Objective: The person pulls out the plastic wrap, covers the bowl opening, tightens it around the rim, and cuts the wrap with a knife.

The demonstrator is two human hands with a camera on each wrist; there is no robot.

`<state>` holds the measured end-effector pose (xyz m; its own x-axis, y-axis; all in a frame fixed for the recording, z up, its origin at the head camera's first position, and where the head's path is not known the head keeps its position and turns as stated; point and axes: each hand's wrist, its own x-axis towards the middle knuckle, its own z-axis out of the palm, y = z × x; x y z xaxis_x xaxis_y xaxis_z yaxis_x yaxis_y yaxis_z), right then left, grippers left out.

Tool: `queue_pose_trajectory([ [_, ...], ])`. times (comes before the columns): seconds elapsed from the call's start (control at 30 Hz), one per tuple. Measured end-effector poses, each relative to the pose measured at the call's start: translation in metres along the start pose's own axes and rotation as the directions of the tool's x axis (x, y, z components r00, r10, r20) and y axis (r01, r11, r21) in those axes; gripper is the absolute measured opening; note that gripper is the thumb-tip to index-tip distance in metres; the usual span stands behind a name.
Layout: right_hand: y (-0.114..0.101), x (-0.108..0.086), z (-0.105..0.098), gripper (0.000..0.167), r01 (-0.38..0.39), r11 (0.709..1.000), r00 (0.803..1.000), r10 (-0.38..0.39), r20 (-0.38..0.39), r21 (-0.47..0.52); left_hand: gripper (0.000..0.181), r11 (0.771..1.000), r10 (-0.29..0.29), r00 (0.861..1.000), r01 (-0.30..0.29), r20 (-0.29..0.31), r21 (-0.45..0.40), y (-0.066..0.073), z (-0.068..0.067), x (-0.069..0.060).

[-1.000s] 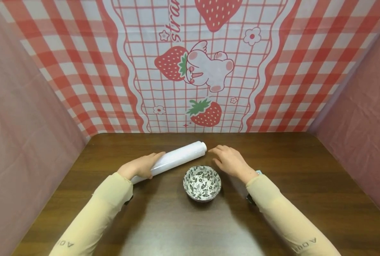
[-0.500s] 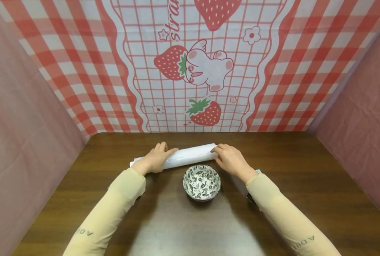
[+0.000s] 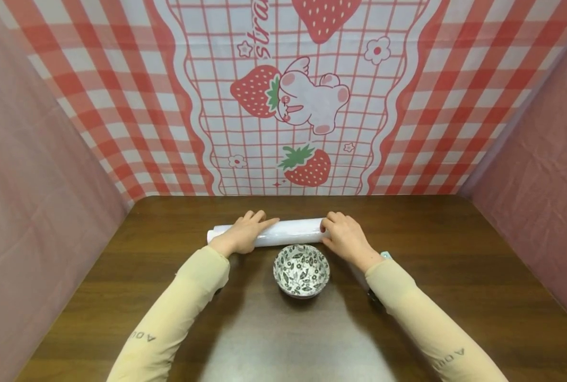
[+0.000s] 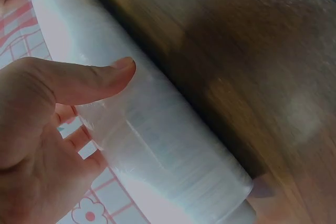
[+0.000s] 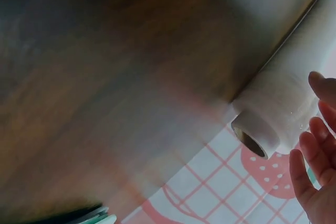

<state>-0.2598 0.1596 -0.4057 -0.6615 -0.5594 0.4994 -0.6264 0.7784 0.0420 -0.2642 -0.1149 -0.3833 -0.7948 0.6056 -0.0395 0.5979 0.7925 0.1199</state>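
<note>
Film roll [image 3: 295,232] — glossy, cylindrical — lies behind a round bowl [image 3: 301,271].

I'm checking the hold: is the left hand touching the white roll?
Touching. The left wrist view shows the left hand with its thumb laid across the white roll.

Bowl [image 3: 301,271]: on table [image 3: 283,339]. Roll [image 3: 297,232]: at bowl's eleven o'clock, lying nine to three. Cloth [image 3: 293,159]: behind table, twelve o'clock.
</note>
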Motion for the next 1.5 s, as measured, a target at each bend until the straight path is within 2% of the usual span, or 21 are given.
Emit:
queue_pose_trajectory([
  [0.23,0.004,-0.003,-0.005,0.011,0.002,1.000,1.000,-0.002,-0.003,-0.013,0.083,1.000,-0.001,1.000,0.001,0.015,0.007,0.004,-0.002,0.007],
  [0.47,0.007,-0.007,-0.002,0.010,0.108,0.989,0.991,-0.115,-0.067,-0.097,0.083,1.000,-0.001,1.000,0.001,0.030,0.013,0.008,-0.002,0.013],
  [0.73,0.017,-0.009,0.000,0.012,0.144,0.985,0.979,-0.156,-0.134,-0.091,0.085,1.000,0.008,0.999,-0.009,0.043,0.009,0.013,0.000,0.016],
  [1.07,0.020,-0.006,-0.014,0.011,0.114,0.992,0.986,-0.119,-0.115,-0.047,0.087,1.000,0.012,0.999,-0.012,0.043,0.010,0.019,0.000,0.019],
  [1.33,0.023,-0.003,-0.023,0.011,0.083,0.996,0.991,-0.087,-0.098,-0.042,0.087,0.999,0.042,0.999,-0.042,0.033,-0.001,0.023,0.003,0.020],
  [1.5,0.026,-0.001,-0.026,0.013,0.095,0.995,0.988,-0.099,-0.117,-0.044,0.086,0.997,0.067,0.998,-0.067,-0.004,-0.033,0.023,0.005,0.020],
])
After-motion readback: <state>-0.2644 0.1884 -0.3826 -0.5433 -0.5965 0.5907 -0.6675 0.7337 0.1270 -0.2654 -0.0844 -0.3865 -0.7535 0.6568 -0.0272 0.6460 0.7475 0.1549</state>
